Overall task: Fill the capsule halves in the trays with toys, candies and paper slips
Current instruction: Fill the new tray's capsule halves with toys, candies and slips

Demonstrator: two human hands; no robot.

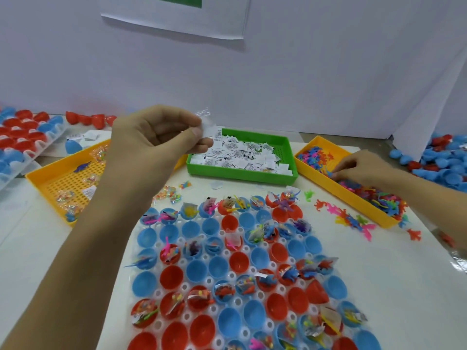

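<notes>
White paper slips (209,131) and a clear wrapper sit pinched in our left hand (161,137), raised above the green tray (280,144) of slips; how many we hold is hard to tell. Our right hand (358,168) reaches into the yellow tray (326,183) of toys (379,195), fingers curled down; whether they grasp one we cannot tell. Below, the clear tray (237,303) holds red and blue capsule halves (171,276), some filled, its near rows cut off. At left, another yellow tray (48,188) of candies is partly hidden by our forearm.
</notes>
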